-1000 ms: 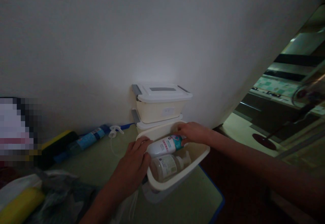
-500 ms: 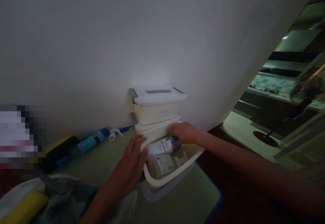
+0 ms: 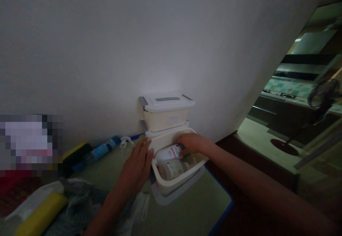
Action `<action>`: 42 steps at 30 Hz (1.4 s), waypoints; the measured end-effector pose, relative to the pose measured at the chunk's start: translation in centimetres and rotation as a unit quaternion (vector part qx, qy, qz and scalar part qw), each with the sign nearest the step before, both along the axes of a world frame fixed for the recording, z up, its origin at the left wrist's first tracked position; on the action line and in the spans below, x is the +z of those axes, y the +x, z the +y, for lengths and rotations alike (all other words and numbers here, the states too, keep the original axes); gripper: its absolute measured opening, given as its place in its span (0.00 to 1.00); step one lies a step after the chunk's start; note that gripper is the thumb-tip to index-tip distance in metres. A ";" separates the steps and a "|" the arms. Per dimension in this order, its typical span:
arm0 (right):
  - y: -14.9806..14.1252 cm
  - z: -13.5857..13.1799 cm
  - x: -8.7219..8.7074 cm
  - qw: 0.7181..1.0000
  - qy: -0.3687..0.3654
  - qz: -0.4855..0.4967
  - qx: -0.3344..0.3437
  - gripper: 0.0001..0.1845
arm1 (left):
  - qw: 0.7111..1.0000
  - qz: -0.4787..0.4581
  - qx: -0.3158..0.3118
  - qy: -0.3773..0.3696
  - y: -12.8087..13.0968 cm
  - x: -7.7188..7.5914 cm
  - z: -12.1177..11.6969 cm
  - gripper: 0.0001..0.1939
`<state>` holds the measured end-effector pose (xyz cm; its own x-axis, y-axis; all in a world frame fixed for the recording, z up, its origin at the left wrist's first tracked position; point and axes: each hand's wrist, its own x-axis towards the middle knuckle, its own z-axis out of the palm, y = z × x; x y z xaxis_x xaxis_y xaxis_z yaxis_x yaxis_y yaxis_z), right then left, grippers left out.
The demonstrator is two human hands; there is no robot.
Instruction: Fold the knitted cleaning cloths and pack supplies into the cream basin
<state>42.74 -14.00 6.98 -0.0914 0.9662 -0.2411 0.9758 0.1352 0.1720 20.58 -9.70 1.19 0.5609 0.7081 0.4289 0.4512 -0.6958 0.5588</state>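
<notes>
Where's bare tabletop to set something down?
Main patch: tabletop between the pale lid by the open bin and blue edge. Smaller: between blue bottle and left hand. Crowded: inside the bin, with white bottle, clear bottle, right hand; near left, yellow block, gray cloth.

Under the right fingers [image 3: 186, 139], a white bottle [image 3: 166, 153] bears red lettering [image 3: 175, 150]; the bin [image 3: 176, 183] beside the left fingers [image 3: 143, 150] is cream. Beyond both, a cream box [image 3: 160, 120] wears a white lid [image 3: 171, 105] with grey clips [image 3: 143, 102]. Below, the counter [image 3: 203, 205] is dull green, edged blue.
</notes>
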 end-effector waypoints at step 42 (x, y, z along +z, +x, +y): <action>2.8 0.7 -3.6 0.997 -0.019 0.076 0.023 0.39 | 0.973 0.061 -0.142 0.171 -4.0 -3.6 -3.7 0.24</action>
<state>45.51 -13.30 3.34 -0.1731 0.9509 -0.2564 0.9829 0.1832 0.0160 16.59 -13.41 -2.43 0.7747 0.3448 0.5300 0.2622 -0.9379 0.2269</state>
